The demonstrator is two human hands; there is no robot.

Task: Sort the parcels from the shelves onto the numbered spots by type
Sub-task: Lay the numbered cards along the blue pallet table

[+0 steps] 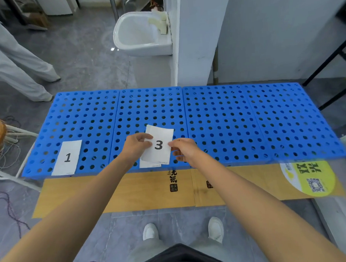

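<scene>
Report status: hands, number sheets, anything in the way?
Left hand, right hand both pinch sheet 3 over blue pallet. Sheet 1 flat on leftmost panel. No parcels in view.
</scene>
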